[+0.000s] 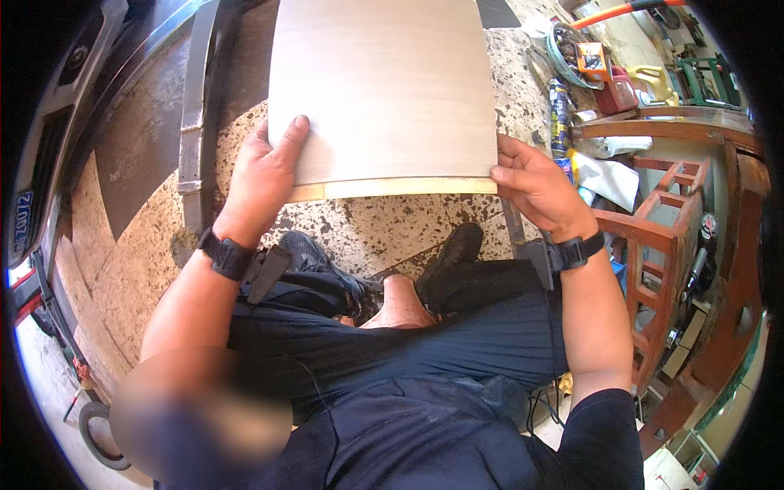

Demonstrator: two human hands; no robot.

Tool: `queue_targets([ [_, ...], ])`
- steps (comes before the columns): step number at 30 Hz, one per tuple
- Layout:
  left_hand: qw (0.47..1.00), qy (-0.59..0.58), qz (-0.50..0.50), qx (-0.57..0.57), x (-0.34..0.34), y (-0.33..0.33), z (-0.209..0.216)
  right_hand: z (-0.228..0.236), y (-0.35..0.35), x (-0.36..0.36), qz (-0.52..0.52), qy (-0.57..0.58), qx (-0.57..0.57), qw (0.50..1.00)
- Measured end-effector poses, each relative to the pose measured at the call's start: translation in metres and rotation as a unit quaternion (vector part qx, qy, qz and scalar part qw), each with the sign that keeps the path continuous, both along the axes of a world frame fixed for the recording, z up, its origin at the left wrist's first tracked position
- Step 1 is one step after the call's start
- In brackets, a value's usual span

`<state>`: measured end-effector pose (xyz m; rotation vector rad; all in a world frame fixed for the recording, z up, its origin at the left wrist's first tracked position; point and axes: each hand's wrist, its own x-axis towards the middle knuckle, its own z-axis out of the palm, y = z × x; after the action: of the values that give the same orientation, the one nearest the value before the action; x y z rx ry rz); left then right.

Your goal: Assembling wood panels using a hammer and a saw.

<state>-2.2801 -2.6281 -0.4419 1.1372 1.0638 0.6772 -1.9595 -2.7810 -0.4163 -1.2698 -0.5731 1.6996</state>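
Observation:
A large flat panel [382,94] with a pale, smooth top face reaches from in front of me to the top of the view. Along its near side runs a bare, light wood-coloured edge [392,187]. My left hand [265,167] is closed on the panel's left side close to the near corner, thumb on top and the other fingers mostly hidden beneath. At the right near corner, my right hand [543,184] pinches the edge between thumb and fingers. Each wrist wears a black strap.
Speckled worn floor [343,233] lies below, with a metal bar [193,122] left of the panel. A vehicle's front [53,139] stands far left. On the right are a reddish-brown frame [653,237], a spray can [559,118], a yellow jug [653,82] and a round basket [569,53].

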Motion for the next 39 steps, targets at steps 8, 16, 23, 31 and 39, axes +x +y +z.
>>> queue_targets([
  [8,0.999,0.013,-0.004,0.036,0.001,0.0,-0.001,-0.004,-0.014,-0.006,-0.02,-0.046,-0.008,0.999],
  [16,0.998,0.056,-0.002,0.021,0.001,0.003,0.0,-0.004,-0.016,-0.005,-0.048,-0.03,-0.02,0.998],
  [23,0.997,0.074,-0.003,0.037,0.004,0.004,0.003,-0.002,-0.009,-0.003,-0.012,-0.057,0.001,0.998],
  [31,0.995,0.083,-0.009,0.054,0.005,0.005,0.003,0.0,-0.008,-0.001,-0.005,-0.056,-0.016,0.998],
  [39,0.996,0.085,0.002,0.027,0.005,0.006,0.004,-0.002,-0.015,-0.006,-0.016,-0.136,0.019,0.99],
])
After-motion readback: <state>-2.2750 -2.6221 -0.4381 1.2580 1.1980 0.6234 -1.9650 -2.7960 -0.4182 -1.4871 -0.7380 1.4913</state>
